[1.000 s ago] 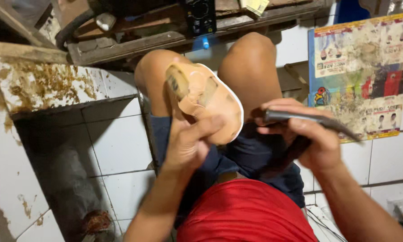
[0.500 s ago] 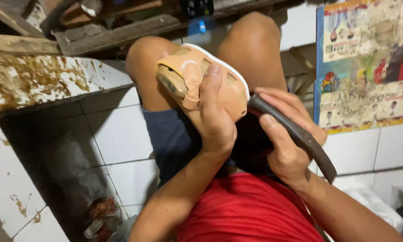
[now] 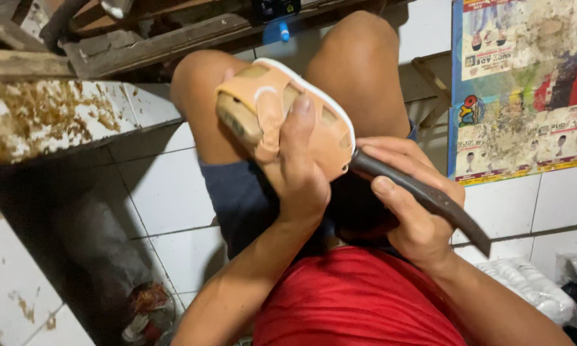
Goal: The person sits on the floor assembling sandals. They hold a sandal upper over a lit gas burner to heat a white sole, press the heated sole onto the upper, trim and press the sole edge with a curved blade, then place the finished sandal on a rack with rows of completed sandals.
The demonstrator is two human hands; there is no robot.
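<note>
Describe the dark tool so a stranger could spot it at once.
Start at the person's bare knees, where the left hand presses a tan sandal. Just right of the sandal, the right hand grips the tool: a long, dark, slightly curved bar, unlike the pale sandal.

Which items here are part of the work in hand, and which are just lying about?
In use:
- tan sandal, held on the lap by the left hand
- dark curved tool, gripped by the right hand, tip at the sandal's edge

Lying about:
- stained poster on the tiled wall
- wooden beams above
- white bundle on the floor
</note>
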